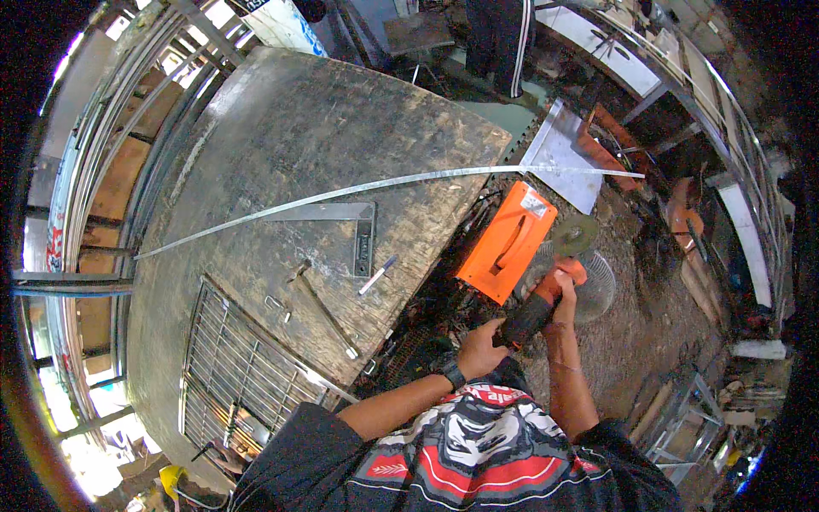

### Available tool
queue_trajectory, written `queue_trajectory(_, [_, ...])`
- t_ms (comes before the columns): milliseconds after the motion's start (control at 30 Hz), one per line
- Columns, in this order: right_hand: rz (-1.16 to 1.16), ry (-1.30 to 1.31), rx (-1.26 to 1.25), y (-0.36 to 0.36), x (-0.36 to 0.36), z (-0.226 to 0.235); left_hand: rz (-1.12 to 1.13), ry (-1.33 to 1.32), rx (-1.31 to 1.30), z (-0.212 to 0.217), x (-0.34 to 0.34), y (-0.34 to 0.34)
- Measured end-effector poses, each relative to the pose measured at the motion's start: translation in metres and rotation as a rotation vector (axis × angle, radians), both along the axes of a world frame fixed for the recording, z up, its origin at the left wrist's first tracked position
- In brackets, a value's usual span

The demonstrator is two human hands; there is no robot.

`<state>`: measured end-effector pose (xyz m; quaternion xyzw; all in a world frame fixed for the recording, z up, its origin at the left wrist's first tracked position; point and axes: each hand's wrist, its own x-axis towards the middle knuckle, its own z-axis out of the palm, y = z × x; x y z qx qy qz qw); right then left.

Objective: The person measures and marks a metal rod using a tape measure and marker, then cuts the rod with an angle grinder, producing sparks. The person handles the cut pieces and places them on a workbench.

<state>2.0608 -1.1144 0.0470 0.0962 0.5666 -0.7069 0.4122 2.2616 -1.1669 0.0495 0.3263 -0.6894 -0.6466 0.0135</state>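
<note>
Both hands grip the orange-and-black angle grinder [546,294] just off the worn wooden table's edge [444,256]: left hand [480,348] clamps the black body, right hand [563,294] the orange head (open dirt floor [631,341] lies beyond).

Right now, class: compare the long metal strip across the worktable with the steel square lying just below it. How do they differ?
The metal strip is long and thin, spanning the whole worktable and overhanging its right edge; the steel square is short and lies wholly on top. The strip is one band; the square is L-shaped, with two arms meeting at a corner. The strip looks brighter, the square duller grey. Both are flat metal, untouched by either hand.
</note>
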Motion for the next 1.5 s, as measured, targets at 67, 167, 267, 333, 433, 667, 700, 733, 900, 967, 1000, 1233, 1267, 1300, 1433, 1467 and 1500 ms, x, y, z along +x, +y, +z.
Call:
queue_trajectory(67, [-0.025,0.049,0.029,-0.013,0.007,0.008,0.076,0.075,0.16,0.004,0.004,-0.008])
queue_trajectory(167, [-0.039,0.057,0.093,-0.007,-0.004,-0.025,0.107,0.086,0.183,0.025,-0.001,-0.022])
queue_trajectory(267, [-0.032,0.214,0.116,-0.029,0.006,-0.014,0.128,-0.086,0.133,0.024,-0.006,-0.027])
queue_trajectory(333, [0.014,0.186,0.101,-0.044,0.016,0.01,0.174,-0.05,0.13,0.0,-0.004,-0.02])
queue_trajectory(433, [0.087,0.168,0.086,-0.047,0.007,0.017,-0.118,-0.088,0.066,-0.022,0.006,-0.043])
queue_trajectory(667, [0.228,0.208,0.105,-0.033,-0.016,0.035,0.277,-0.094,-1.12,-0.061,-0.009,-0.321])
queue_trajectory(700, [0.253,0.227,0.127,-0.029,-0.02,0.033,0.203,-0.184,-1.163,-0.071,-0.015,-0.341])
queue_trajectory(733, [0.296,0.234,0.141,-0.02,-0.028,0.027,0.128,-0.265,-1.122,-0.082,-0.019,-0.356])
queue_trajectory(900, [0.419,0.242,0.24,0.011,-0.04,0.003,-0.041,-0.342,-0.796,-0.113,-0.038,-0.376])
queue_trajectory(967, [0.38,0.289,0.233,0.018,-0.035,-0.011,-0.054,-0.289,-0.691,-0.111,-0.048,-0.364])
queue_trajectory(1000, [0.368,0.316,0.223,0.014,-0.032,-0.012,-0.036,-0.286,-0.697,-0.114,-0.05,-0.355])
queue_trajectory(1233, [0.431,0.316,0.337,-0.015,-0.009,-0.023,0.018,-0.326,-0.717,-0.118,-0.064,-0.319])
queue_trajectory(1267, [0.429,0.313,0.325,-0.019,-0.007,-0.028,0.016,-0.323,-0.735,-0.119,-0.065,-0.313])
queue_trajectory(1300, [0.421,0.31,0.316,-0.021,-0.006,-0.033,0.009,-0.316,-0.751,-0.12,-0.067,-0.306])
queue_trajectory(1433, [0.435,0.305,0.269,-0.025,-0.001,-0.061,0.053,-0.286,-0.787,-0.121,-0.072,-0.29])
queue_trajectory(1467, [0.437,0.302,0.248,-0.024,0.0,-0.07,0.051,-0.294,-0.783,-0.122,-0.073,-0.289])
queue_trajectory(1500, [0.445,0.262,0.255,-0.026,0.001,-0.069,0.045,-0.307,-0.78,-0.121,-0.075,-0.288])
